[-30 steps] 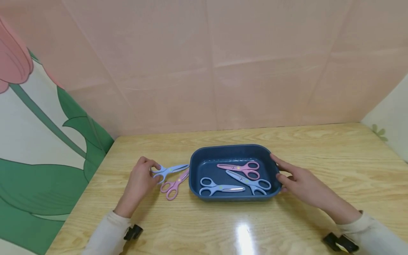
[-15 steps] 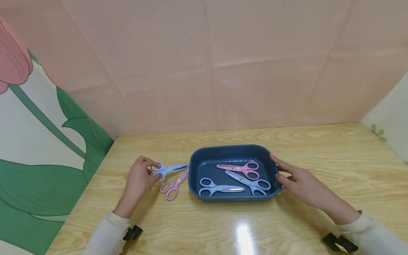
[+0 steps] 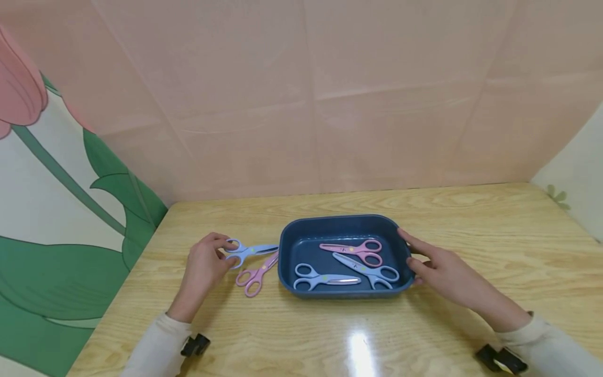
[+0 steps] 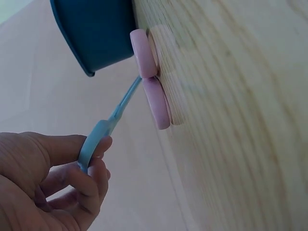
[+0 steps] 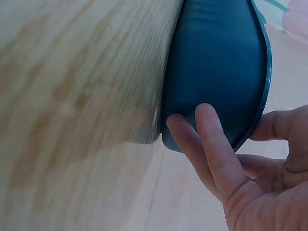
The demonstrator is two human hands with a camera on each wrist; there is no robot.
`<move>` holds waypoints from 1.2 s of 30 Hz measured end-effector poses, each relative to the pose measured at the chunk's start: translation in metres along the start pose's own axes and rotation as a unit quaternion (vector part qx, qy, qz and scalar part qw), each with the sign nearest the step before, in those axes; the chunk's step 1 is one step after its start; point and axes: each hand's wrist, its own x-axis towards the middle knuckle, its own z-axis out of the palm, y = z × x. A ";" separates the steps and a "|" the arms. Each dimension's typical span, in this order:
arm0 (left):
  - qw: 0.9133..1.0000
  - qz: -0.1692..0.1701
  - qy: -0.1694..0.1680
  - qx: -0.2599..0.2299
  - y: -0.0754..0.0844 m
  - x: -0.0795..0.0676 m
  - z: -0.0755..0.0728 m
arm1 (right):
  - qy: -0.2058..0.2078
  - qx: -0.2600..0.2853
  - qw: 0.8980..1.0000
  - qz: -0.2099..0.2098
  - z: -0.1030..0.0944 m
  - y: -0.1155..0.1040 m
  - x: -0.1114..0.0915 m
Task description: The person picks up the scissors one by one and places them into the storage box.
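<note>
My left hand (image 3: 204, 264) pinches a pair of light blue scissors (image 3: 252, 251) by the handle loops, between thumb and fingers. In the left wrist view these blue scissors (image 4: 115, 113) slant off the tabletop, blades toward the bin. Pink scissors (image 3: 256, 275) lie just under them, their tips close to the bin's left wall. A dark blue bin (image 3: 339, 294) stands on the table. My right hand (image 3: 445, 269) holds its right end, thumb and a finger at the rim; in the right wrist view, two fingers (image 5: 214, 144) press against the outer wall.
Inside the bin lie pink scissors (image 3: 355, 248) and two light blue pairs, one on the right (image 3: 367, 269) and one near the front (image 3: 325, 278). The wooden table (image 3: 282, 335) meets a pinkish covered wall (image 3: 311, 104) behind. A flower-painted panel (image 3: 70, 235) borders the left side.
The handle end of the blue scissors has shifted slightly up and to the right in my left fingers. My right hand and the bin have stayed in place.
</note>
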 end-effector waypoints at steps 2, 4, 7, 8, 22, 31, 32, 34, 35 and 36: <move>1.000 -0.005 -0.002 -0.003 0.000 0.000 0.000 | -0.002 -0.002 1.000 0.004 0.000 0.000 0.000; 1.000 -0.010 -0.004 -0.005 0.001 0.000 0.000 | -0.002 -0.001 1.000 0.007 0.001 0.000 0.000; 1.000 -0.014 -0.005 -0.004 0.001 0.000 0.000 | -0.002 0.000 1.000 0.008 0.001 0.000 0.001; 1.000 -0.015 -0.004 -0.003 0.001 0.000 0.000 | -0.002 0.001 1.000 0.008 0.001 0.000 0.000; 1.000 -0.008 -0.001 -0.011 0.000 0.000 0.001 | -0.001 -0.007 1.000 0.012 0.001 -0.001 0.000; 0.997 -0.037 -0.025 -0.066 0.002 0.001 0.001 | 0.006 -0.007 1.000 0.002 0.001 -0.002 -0.001; 0.997 -0.038 -0.027 -0.069 0.002 0.001 0.001 | 0.007 -0.007 1.000 0.001 0.001 -0.002 -0.001; 0.996 -0.038 -0.027 -0.072 0.001 0.002 0.002 | 0.006 -0.006 1.000 0.001 0.001 -0.002 -0.001; 0.996 -0.038 -0.028 -0.074 0.001 0.002 0.002 | 0.006 -0.006 1.000 0.000 0.001 -0.002 -0.001; 0.996 -0.038 -0.028 -0.077 0.001 0.002 0.002 | 0.007 -0.005 1.000 0.000 0.001 -0.002 -0.001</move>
